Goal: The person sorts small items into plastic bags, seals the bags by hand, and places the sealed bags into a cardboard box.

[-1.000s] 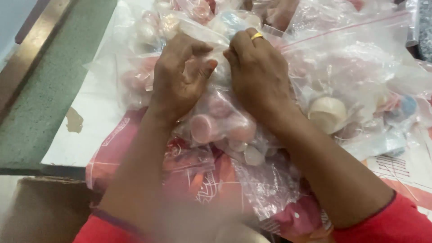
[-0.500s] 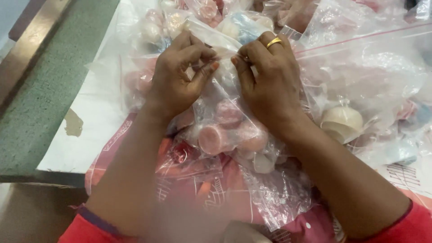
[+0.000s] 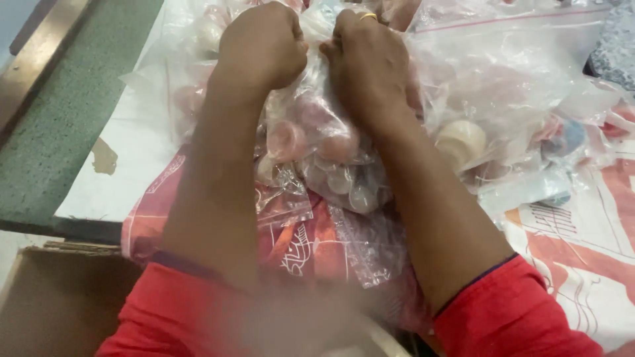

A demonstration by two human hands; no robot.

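Spread over the white counter: heaps of filled clear bags. Near its front edge, one clear bag of pink caps, top gathered but seemingly not yet sealed. Clenched on that top: left hand and right hand.

Clear plastic bag of pink, possibly cream caps, gold ring, red sleeves, red-and-white patterned sheet

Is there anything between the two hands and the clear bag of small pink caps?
Nothing visible. The left hand and right hand are both closed directly on the top of the clear bag, side by side. Other filled bags lie behind and to the right.
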